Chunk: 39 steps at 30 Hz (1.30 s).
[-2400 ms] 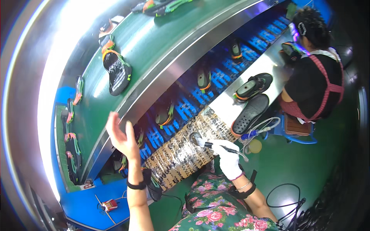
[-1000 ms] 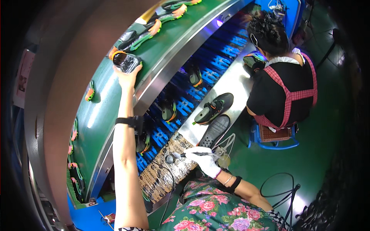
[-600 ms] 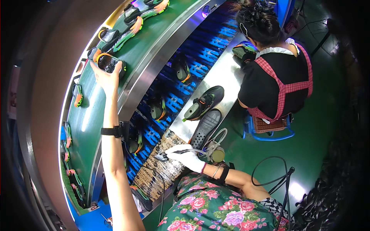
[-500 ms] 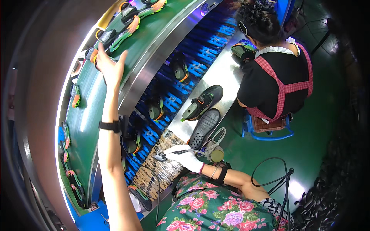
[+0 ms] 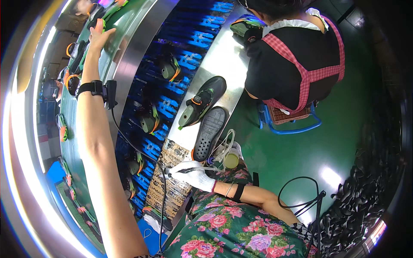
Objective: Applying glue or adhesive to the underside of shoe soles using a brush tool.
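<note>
My bare left hand [image 5: 100,39] reaches far over the green conveyor belt at the upper left, thumb stretched apart from the fingers. Its fingertips are at an orange and green shoe [image 5: 93,20]; whether they grip it is hard to see. White-gloved, my right hand [image 5: 193,175] is closed around a thin brush [image 5: 168,172], low over the cardboard-covered end of the bench. A clear tube trails from the brush side. Just beyond that hand lies a dark sole [image 5: 210,134] with a perforated end, beside a black and green shoe [image 5: 202,102].
Several shoes stand on the blue-slatted conveyor [image 5: 167,105]. A container with a yellow-green top [image 5: 231,161] is right of my glove. A co-worker [image 5: 297,60] sits on a blue-framed stool [image 5: 288,120]. A black cable [image 5: 137,150] hangs from my left wrist; dark pieces [image 5: 357,202] are heaped at right.
My left hand has reached farther up and left along the belt, to another shoe. The view has shifted, and my right hand still holds the brush over the cardboard.
</note>
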Each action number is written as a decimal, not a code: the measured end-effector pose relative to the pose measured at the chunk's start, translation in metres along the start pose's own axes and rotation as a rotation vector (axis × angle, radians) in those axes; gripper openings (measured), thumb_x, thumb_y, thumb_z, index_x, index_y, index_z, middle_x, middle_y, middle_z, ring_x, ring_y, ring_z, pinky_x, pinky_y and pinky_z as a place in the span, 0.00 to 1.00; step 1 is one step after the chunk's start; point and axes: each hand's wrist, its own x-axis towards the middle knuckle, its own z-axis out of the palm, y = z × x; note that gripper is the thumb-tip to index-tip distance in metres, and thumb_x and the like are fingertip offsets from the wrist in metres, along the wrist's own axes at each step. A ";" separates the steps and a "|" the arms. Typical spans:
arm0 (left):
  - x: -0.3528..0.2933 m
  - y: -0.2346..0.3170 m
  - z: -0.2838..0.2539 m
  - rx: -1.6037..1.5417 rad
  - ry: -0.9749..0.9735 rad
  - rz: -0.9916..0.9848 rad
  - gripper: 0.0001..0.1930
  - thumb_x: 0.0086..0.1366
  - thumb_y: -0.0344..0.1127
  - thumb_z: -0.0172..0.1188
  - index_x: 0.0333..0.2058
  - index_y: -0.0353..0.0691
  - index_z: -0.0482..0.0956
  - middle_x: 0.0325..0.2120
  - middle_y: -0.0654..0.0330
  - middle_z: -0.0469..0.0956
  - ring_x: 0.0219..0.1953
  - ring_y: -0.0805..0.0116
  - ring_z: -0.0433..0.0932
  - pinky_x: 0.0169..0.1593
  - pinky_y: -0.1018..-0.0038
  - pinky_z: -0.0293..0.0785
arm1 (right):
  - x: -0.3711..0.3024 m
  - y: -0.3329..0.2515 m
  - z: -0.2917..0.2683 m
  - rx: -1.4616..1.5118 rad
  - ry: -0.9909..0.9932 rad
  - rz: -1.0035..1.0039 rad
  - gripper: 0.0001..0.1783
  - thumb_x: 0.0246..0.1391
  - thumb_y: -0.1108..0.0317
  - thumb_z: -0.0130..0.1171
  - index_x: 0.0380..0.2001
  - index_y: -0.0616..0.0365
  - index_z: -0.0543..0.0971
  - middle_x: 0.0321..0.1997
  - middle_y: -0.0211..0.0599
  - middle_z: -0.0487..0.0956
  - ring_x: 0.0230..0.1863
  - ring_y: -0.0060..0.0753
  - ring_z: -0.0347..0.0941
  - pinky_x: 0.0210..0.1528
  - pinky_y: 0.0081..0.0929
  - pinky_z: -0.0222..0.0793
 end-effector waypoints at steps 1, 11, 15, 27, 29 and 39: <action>-0.005 0.015 0.010 -0.001 -0.062 -0.089 0.70 0.44 0.58 0.77 0.72 0.26 0.39 0.72 0.32 0.43 0.74 0.39 0.49 0.73 0.56 0.51 | 0.001 0.005 -0.005 0.076 0.027 -0.028 0.09 0.56 0.68 0.68 0.40 0.59 0.86 0.35 0.30 0.86 0.35 0.17 0.78 0.38 0.19 0.73; -0.008 -0.008 0.004 -0.170 -0.049 -0.110 0.65 0.48 0.47 0.76 0.72 0.30 0.38 0.71 0.37 0.50 0.73 0.45 0.51 0.70 0.59 0.59 | -0.005 0.011 0.005 0.060 0.037 -0.044 0.10 0.53 0.71 0.69 0.39 0.59 0.87 0.33 0.31 0.85 0.33 0.19 0.78 0.38 0.21 0.72; -0.006 -0.004 -0.001 -0.245 0.080 -0.085 0.44 0.44 0.48 0.78 0.61 0.37 0.74 0.54 0.45 0.78 0.55 0.57 0.77 0.54 0.67 0.76 | -0.006 0.011 -0.006 0.006 0.065 -0.066 0.10 0.53 0.72 0.68 0.40 0.61 0.86 0.34 0.32 0.85 0.34 0.20 0.78 0.38 0.22 0.73; -0.203 0.064 -0.027 -0.522 0.180 0.202 0.18 0.57 0.31 0.71 0.45 0.35 0.79 0.51 0.53 0.73 0.52 0.63 0.75 0.53 0.67 0.76 | 0.000 -0.001 0.011 -0.039 -0.044 -0.093 0.10 0.55 0.71 0.67 0.41 0.59 0.87 0.36 0.32 0.86 0.36 0.18 0.79 0.40 0.21 0.74; -0.243 0.067 -0.045 -0.774 0.150 0.183 0.16 0.58 0.28 0.69 0.46 0.37 0.79 0.53 0.53 0.71 0.55 0.58 0.74 0.56 0.64 0.75 | 0.002 -0.001 0.020 -0.036 -0.085 -0.062 0.09 0.55 0.70 0.68 0.40 0.58 0.87 0.37 0.32 0.86 0.38 0.20 0.80 0.43 0.22 0.75; -0.384 0.075 -0.062 -0.401 0.212 0.586 0.20 0.48 0.18 0.69 0.41 0.45 0.84 0.48 0.56 0.76 0.64 0.40 0.66 0.65 0.50 0.66 | 0.011 0.017 0.042 -0.202 -0.174 -0.111 0.08 0.56 0.70 0.68 0.39 0.57 0.86 0.32 0.35 0.84 0.32 0.22 0.77 0.35 0.24 0.73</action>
